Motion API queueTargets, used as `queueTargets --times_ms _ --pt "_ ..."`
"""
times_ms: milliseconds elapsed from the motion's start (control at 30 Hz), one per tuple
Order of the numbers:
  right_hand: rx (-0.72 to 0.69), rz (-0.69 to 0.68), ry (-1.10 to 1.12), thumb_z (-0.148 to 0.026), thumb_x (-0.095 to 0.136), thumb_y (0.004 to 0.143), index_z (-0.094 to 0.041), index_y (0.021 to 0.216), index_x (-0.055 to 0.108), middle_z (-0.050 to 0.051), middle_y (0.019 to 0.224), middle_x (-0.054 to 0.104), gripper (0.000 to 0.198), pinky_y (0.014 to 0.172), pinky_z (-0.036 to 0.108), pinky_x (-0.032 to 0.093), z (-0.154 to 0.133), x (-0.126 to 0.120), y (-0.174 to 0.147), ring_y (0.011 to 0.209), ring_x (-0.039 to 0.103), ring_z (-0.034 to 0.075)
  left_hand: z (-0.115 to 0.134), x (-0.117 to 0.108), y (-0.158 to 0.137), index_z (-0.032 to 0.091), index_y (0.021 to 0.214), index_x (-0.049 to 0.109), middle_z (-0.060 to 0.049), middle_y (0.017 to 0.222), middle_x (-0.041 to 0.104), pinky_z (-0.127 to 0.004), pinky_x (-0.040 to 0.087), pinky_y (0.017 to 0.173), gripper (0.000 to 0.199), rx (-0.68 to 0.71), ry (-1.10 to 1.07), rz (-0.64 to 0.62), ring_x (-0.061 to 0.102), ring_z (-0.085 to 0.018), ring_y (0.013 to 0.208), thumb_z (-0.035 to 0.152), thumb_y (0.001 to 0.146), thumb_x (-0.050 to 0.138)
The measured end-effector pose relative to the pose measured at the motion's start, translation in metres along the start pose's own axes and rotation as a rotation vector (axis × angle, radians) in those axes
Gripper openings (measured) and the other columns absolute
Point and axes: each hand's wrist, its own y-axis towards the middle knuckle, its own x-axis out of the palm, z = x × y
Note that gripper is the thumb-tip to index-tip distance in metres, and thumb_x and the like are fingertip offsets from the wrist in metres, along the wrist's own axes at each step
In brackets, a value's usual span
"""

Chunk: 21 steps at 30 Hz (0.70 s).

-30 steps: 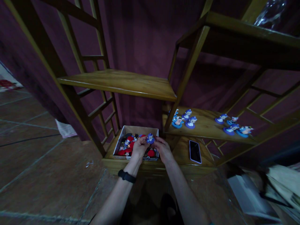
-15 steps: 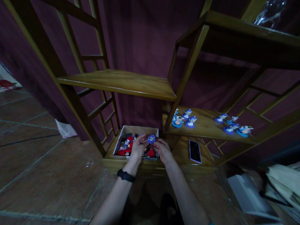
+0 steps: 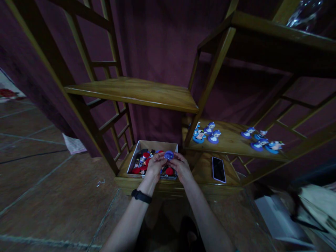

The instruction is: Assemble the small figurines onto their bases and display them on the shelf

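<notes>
A small purple figurine is pinched between my two hands, above the right part of an open cardboard box. My left hand, with a black band on its wrist, grips the figurine from the left. On the other side my right hand has its fingers closed on the same piece. Inside the box lie several jumbled figurines in red, black and white. The purple round side of the held figurine faces up, and its lower part is hidden by my fingers.
Purple-based figurines and blue-based ones stand in two groups on the right shelf. Below it lies a phone. A wooden shelf juts out above the box. A grey-white box sits on the floor at right.
The figurine has been turned in my fingers, so its purple round side now shows instead of its detailed side. Both hands stay almost in place over the box.
</notes>
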Motion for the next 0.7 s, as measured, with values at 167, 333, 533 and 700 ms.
queueTargets --times_ms 167,333,533,700 --pt "0.033 0.003 -0.036 -0.026 0.07 0.059 -0.018 0.089 0.063 0.002 0.08 0.068 0.031 0.074 0.034 0.053 -0.004 0.003 -0.004 0.074 0.065 0.017 0.002 -0.002 0.001 0.012 0.082 0.067 -0.005 0.069 0.068 -0.025 0.045 0.061 0.036 0.041 0.032 0.037 0.061 -0.014 0.064 0.007 0.047 0.072" --pt "0.019 0.025 -0.1 -0.034 0.07 0.06 -0.018 0.089 0.064 0.002 0.077 0.069 0.033 0.069 0.033 0.054 -0.006 0.004 -0.004 0.069 0.065 0.016 0.003 -0.004 0.002 0.011 0.083 0.067 -0.007 0.07 0.069 -0.025 0.045 0.062 0.036 0.044 0.065 0.033 0.061 -0.015 0.065 0.006 0.047 0.07" --pt "0.035 0.064 -0.108 -0.035 0.075 0.054 -0.017 0.078 0.064 0.0 0.067 0.066 0.032 0.062 0.029 0.054 -0.005 0.003 -0.002 0.06 0.061 0.013 0.008 -0.004 0.003 0.012 0.085 0.067 -0.006 0.073 0.069 -0.025 0.046 0.064 0.033 0.132 0.133 0.085 0.061 -0.014 0.065 0.012 0.052 0.072" --pt "0.046 0.037 -0.008 -0.03 0.074 0.058 -0.016 0.078 0.063 0.003 0.072 0.068 0.027 0.066 0.031 0.055 0.0 -0.002 0.001 0.065 0.064 0.015 0.013 -0.001 -0.001 0.011 0.084 0.067 -0.005 0.071 0.068 -0.023 0.044 0.063 0.035 0.109 0.142 0.102 0.059 -0.012 0.062 0.021 0.052 0.077"
